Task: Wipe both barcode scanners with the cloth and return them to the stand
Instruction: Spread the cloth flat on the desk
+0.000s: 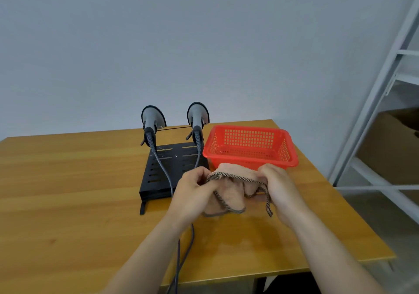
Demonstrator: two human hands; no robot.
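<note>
Grip: left hand point(192, 195) and right hand point(280, 187) clutch the cloth point(233, 188), its length running crosswise.

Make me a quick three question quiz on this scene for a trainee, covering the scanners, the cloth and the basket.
1. True or false: the left scanner and the right scanner both sit on the stand.
2. How many hands grip the cloth? A: one. B: two. C: none.
3. Fill the gap: the red basket stands on the table to the ___ of the stand.

Key
1. True.
2. B: the left hand and the right hand both grip it.
3. Right.
</note>
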